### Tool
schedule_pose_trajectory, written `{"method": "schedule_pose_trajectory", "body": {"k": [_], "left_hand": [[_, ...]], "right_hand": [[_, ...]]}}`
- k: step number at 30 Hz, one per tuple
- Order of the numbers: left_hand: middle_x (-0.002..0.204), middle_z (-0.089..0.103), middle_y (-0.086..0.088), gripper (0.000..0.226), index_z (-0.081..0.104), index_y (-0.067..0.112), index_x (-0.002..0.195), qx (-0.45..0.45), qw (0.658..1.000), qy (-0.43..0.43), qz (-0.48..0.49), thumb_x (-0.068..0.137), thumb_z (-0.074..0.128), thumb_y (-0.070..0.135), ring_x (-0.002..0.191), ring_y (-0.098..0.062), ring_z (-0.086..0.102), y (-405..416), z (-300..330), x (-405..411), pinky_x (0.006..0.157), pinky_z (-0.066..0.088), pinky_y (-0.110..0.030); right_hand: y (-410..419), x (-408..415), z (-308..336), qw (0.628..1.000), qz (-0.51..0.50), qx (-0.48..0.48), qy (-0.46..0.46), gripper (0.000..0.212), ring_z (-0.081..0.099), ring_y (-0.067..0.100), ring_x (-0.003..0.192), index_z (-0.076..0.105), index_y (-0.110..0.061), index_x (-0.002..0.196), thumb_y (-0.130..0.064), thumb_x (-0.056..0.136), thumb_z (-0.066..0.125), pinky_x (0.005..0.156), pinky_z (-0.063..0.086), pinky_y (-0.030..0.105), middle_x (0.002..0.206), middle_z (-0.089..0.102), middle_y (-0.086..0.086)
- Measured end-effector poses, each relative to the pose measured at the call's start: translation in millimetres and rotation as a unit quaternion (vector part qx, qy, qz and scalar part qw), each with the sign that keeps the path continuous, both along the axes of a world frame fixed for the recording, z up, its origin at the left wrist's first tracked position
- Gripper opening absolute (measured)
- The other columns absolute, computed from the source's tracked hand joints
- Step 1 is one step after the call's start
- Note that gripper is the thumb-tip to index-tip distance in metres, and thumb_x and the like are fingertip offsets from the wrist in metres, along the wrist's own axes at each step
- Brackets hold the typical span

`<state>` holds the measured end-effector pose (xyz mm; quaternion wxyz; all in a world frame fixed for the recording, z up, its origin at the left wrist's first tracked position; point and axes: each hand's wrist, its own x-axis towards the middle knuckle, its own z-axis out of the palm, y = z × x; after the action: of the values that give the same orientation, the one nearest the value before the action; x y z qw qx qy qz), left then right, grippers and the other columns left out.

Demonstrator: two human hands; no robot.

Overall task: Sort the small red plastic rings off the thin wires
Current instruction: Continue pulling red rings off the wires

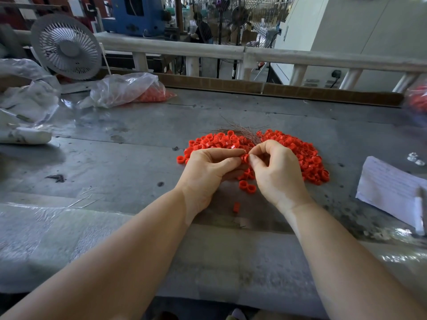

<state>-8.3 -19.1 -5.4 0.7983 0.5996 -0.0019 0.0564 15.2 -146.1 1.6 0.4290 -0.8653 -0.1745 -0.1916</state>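
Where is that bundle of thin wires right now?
In the head view the bundle of thin wires lies on the far side of the pile of red rings, just beyond the left hand and right hand, near the table's middle.

Factory floor: worn metal workbench (115, 135), blue machine (136, 15) (beyond the railing (173, 48)).

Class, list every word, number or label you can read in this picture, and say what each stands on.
Nothing can be read.
Paper sheet at the table's right edge: faint written lines, too small and blurred to read.
Clear bags: no readable print.
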Motion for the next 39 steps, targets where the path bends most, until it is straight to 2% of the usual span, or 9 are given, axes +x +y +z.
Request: {"method": "schedule_pose_trajectory", "body": {"k": [6,12,17,21,25,30,33,37,39], "left_hand": [[0.070,0.072,-0.005,0.021,0.070,0.006,0.084,0.006,1.000,-0.006,0.003,0.084,0.055,-0.008,0.067,-0.015,0.070,0.9,-0.3,0.2,0.065,0.057,-0.022],[0.072,0.072,-0.007,0.021,0.070,0.006,0.085,0.016,1.000,-0.008,0.001,0.084,0.056,-0.009,0.069,-0.017,0.070,0.6,0.2,-0.2,0.072,0.058,-0.026],[0.074,0.073,-0.006,0.022,0.071,0.007,0.083,0.027,1.000,-0.014,-0.007,0.083,0.056,-0.009,0.072,-0.016,0.070,1.6,0.8,-0.9,0.073,0.058,-0.026],[0.073,0.073,-0.005,0.021,0.071,0.007,0.083,0.015,1.000,-0.016,-0.009,0.083,0.056,-0.009,0.070,-0.015,0.070,2.0,0.0,0.2,0.069,0.057,-0.022],[0.073,0.073,-0.007,0.020,0.070,0.005,0.084,-0.014,1.000,-0.012,-0.008,0.083,0.057,-0.009,0.069,-0.015,0.070,1.3,-1.9,2.5,0.065,0.056,-0.021],[0.079,0.073,-0.009,0.017,0.070,0.003,0.087,-0.037,0.999,-0.001,-0.007,0.082,0.059,-0.008,0.074,-0.017,0.070,3.3,-3.9,4.8,0.067,0.056,-0.021],[0.080,0.073,-0.009,0.016,0.069,0.002,0.090,-0.046,0.999,0.008,-0.005,0.082,0.058,-0.007,0.075,-0.018,0.071,4.0,-3.8,4.8,0.066,0.055,-0.020],[0.076,0.073,-0.009,0.015,0.069,0.003,0.085,-0.081,0.996,0.022,0.010,0.083,0.057,-0.006,0.072,-0.017,0.071,5.9,-2.4,4.9,0.064,0.056,-0.021],[0.076,0.073,-0.008,0.016,0.069,0.004,0.084,-0.087,0.996,0.024,0.012,0.083,0.057,-0.006,0.073,-0.016,0.071,6.0,-1.9,4.8,0.064,0.056,-0.021]], "right_hand": [[-0.9,-0.7,1.3,1.000,0.009,-0.004,-0.007,0.017,0.048,0.001,0.061,0.055,-0.017,0.074,-0.005,0.086,0.058,0.056,0.035,0.004,0.065,0.051,-0.014],[-1.2,-1.8,1.2,0.999,0.014,-0.023,-0.019,0.016,0.051,0.012,0.071,0.055,-0.015,0.076,-0.002,0.085,0.058,0.065,0.036,0.020,0.070,0.052,-0.007],[-2.4,-1.1,1.2,0.999,0.024,-0.028,-0.015,0.016,0.052,0.012,0.074,0.055,-0.016,0.078,-0.003,0.086,0.059,0.063,0.037,0.015,0.076,0.056,-0.003],[-1.3,-0.7,0.9,0.999,0.012,-0.015,-0.032,0.013,0.053,0.012,0.073,0.058,-0.014,0.077,-0.003,0.085,0.060,0.066,0.039,0.018,0.076,0.057,-0.002],[0.7,-3.6,0.6,0.998,-0.002,-0.004,-0.069,0.007,0.055,0.014,0.070,0.062,-0.008,0.079,-0.003,0.084,0.062,0.066,0.045,0.026,0.072,0.059,-0.002],[3.1,-6.4,0.3,0.993,-0.006,-0.018,-0.116,0.006,0.060,0.020,0.074,0.066,-0.004,0.080,0.000,0.083,0.062,0.070,0.051,0.037,0.077,0.064,0.005],[4.1,-7.2,-0.6,0.992,0.003,-0.028,-0.122,0.009,0.061,0.020,0.078,0.068,-0.003,0.085,0.000,0.085,0.060,0.074,0.052,0.034,0.082,0.065,0.007],[5.6,-8.2,-0.8,0.992,0.028,-0.031,-0.117,0.016,0.060,0.016,0.084,0.070,0.000,0.095,0.003,0.087,0.056,0.079,0.045,0.017,0.091,0.067,0.009],[5.9,-7.7,-0.2,0.993,0.039,-0.029,-0.112,0.016,0.060,0.016,0.085,0.070,0.000,0.096,0.003,0.085,0.059,0.080,0.043,0.014,0.092,0.067,0.009]]}}
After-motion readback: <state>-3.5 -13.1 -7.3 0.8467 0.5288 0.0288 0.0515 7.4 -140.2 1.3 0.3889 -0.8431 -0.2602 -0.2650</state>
